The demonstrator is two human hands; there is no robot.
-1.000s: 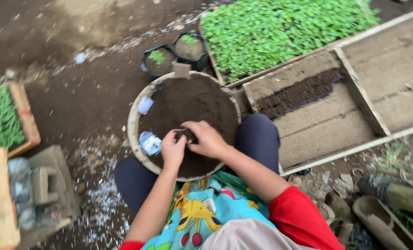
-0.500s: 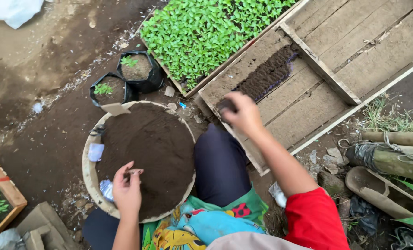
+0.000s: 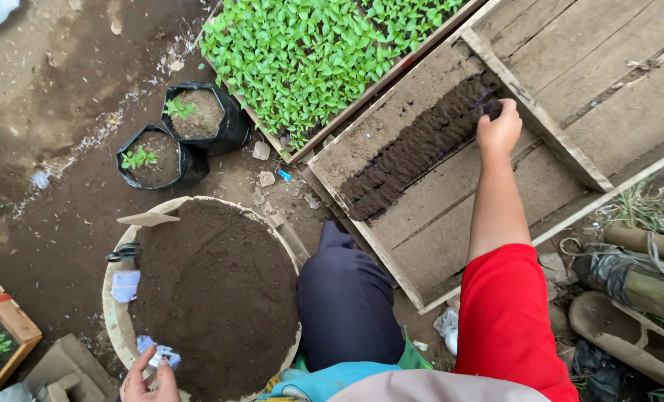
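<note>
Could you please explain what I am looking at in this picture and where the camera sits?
The camera is worn on a person's head and looks down at their own two bare hands; there is no machine. The right hand reaches to the far end of a row of soil blocks in a wooden tray; what it holds, if anything, I cannot tell. The left hand touches small white packets at the rim of a round basin of dark soil. Beyond lie a seedling tray and two black bags.

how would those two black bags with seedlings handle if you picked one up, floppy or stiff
Probably floppy: the black grow bags show thin, wrinkled plastic rims. Filled nearly to the top with soil, each likely feels heavy for its size. They look squat, so tipping seems unlikely, though the small seedlings appear fragile.
</note>
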